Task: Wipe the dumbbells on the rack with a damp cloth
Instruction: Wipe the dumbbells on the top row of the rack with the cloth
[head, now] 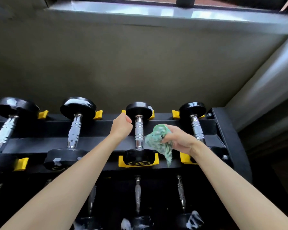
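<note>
Dumbbell (138, 136), third from left on rack (93, 128) top rail. Long axis runs straight away from you.
Your right hand (178, 138): just right of dumbbell's handle (138, 127), fingers bunched round cloth (158, 141). Cloth hangs beside handle; contact unclear.
Your left hand (122, 125): just left of handle, near far head (140, 110), fingers curled, holding nothing visible.
Cloth hand nearer. Likely next: bring cloth left onto handle, then wipe along axis.
</note>
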The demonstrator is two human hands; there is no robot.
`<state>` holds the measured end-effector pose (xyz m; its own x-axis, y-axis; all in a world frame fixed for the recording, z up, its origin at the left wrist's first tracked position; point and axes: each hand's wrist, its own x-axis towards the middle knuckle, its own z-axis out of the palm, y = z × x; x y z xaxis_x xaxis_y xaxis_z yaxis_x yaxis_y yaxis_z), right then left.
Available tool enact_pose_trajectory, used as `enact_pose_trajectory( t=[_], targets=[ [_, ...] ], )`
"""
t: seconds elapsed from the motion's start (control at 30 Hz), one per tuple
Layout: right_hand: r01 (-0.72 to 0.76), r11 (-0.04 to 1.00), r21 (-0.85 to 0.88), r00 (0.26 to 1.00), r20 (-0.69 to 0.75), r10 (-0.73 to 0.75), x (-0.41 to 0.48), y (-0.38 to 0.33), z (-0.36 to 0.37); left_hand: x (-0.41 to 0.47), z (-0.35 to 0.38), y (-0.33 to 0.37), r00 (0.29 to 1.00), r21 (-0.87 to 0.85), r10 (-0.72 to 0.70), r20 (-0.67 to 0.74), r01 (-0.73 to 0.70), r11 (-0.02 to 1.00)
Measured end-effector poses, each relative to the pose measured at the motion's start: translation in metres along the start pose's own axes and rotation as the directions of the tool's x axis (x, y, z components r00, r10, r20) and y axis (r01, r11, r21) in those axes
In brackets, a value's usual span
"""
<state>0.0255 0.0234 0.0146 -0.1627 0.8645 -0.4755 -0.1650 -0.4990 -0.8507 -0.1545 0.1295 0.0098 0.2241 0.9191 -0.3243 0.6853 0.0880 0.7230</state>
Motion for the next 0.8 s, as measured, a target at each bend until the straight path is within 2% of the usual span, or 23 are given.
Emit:
enact_pose_trajectory(
  t=[0.07,0.13,0.2,0.3,0.37,0.43,0.47,0.53,0.6,0.7,0.8],
  targets=[
    [0.034,0.996,0.087,0.962,-0.272,-0.009,0.016,0.002,-0.012,0.009,0.001,0.008,0.995,0.013,0.045,-0.087,-0.044,0.999],
    [0.075,0.988,0.137,0.84,-0.543,0.012,0.035,0.002,-0.021,0.019,0.003,0.016,0.985,0.036,0.107,-0.135,-0.103,0.994],
    [0.137,0.965,0.224,0.743,-0.668,0.05,0.055,0.002,-0.029,0.034,0.006,0.023,0.979,0.144,0.181,-0.098,-0.167,0.976],
    [0.171,0.954,0.245,0.689,-0.722,0.062,0.082,0.0,-0.037,0.054,0.012,0.032,0.962,0.388,0.26,0.085,-0.273,0.88],
    [0.166,0.961,0.221,0.668,-0.742,0.055,0.096,-0.003,-0.039,0.067,0.019,0.038,0.942,0.566,0.29,0.17,-0.334,0.754],
    [0.174,0.963,0.207,0.668,-0.743,0.039,0.105,-0.005,-0.038,0.076,0.021,0.042,0.922,0.66,0.329,0.205,-0.379,0.649],
    [0.172,0.966,0.191,0.672,-0.74,0.026,0.109,-0.007,-0.039,0.081,0.02,0.042,0.913,0.659,0.348,0.214,-0.397,0.639],
    [0.151,0.981,0.119,0.678,-0.735,-0.016,0.115,-0.009,-0.041,0.087,0.012,0.038,0.893,0.602,0.379,0.243,-0.445,0.663],
    [0.116,0.993,-0.006,0.673,-0.735,-0.083,0.121,-0.01,-0.039,0.088,-0.001,0.028,0.893,0.519,0.384,0.234,-0.449,0.727],
    [0.097,0.981,-0.166,0.646,-0.74,-0.189,0.134,-0.015,-0.032,0.088,-0.026,0.01,0.937,0.374,0.309,0.161,-0.348,0.86],
    [0.061,0.972,-0.229,0.691,-0.693,-0.207,0.148,-0.019,-0.016,0.085,-0.04,0.0,0.948,0.3,0.272,0.162,-0.31,0.902]
  ],
)
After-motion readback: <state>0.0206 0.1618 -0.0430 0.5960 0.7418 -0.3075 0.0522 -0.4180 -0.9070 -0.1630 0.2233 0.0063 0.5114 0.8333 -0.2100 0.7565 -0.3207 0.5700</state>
